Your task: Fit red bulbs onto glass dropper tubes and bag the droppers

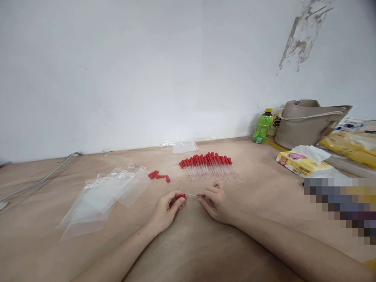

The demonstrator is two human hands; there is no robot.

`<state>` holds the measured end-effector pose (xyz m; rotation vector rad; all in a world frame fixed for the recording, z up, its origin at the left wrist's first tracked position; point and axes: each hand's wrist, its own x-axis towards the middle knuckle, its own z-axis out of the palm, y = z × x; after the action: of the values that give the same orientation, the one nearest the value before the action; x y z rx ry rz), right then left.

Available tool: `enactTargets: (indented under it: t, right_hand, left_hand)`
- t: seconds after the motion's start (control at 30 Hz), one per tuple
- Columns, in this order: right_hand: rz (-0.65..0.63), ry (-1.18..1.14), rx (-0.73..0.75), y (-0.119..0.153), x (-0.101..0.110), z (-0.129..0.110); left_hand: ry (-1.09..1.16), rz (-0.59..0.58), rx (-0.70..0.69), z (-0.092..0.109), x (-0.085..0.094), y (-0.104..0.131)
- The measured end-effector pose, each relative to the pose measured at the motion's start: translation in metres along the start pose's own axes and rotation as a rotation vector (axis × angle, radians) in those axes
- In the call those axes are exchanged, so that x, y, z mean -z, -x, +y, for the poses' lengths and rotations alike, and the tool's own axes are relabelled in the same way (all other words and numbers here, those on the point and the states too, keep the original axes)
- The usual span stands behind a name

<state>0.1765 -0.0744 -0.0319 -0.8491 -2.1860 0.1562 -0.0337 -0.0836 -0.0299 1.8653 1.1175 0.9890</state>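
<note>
Between my two hands lies a glass dropper (190, 195), held level above the brown table. My left hand (169, 207) pinches its red rubber bulb (181, 197). The fingers of my right hand (215, 201) are closed on the clear glass tube. Just beyond my hands, a row of droppers (207, 166) with red bulbs lies side by side, bulbs pointing to the wall. Several loose red bulbs (159, 176) rest to the left of that row, with a few bare glass tubes (172, 175) beside them.
Clear zip bags (100, 197) lie overlapping at the left, near a grey cable (44, 179). On the right stand a green bottle (263, 126), a taupe bag (305, 125) and a yellow tissue pack (304, 162). A small white sheet (185, 147) lies by the wall.
</note>
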Motion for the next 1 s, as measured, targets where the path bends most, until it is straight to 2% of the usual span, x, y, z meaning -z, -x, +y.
enactTargets:
  t: [0.27, 0.43, 0.53, 0.7, 1.0]
  right_hand:
    - [-0.126, -0.050, 0.010, -0.004, 0.005, 0.001]
    - [-0.206, -0.043, 0.029, -0.011, 0.015, 0.005]
    - [-0.179, 0.048, 0.093, -0.011, 0.015, 0.004]
    - [-0.093, 0.208, 0.138, -0.006, 0.010, -0.004]
    - [-0.147, 0.172, 0.096, -0.009, 0.004, -0.009]
  left_hand:
    - [-0.047, 0.009, 0.009, -0.002, 0.001, 0.002]
    - [-0.145, -0.059, -0.012, 0.006, 0.001, 0.006]
    - [-0.256, -0.088, -0.013, 0.012, 0.001, 0.008]
    - [-0.352, -0.027, -0.054, 0.013, 0.001, 0.008]
    - [-0.379, -0.018, -0.145, 0.015, 0.001, 0.010]
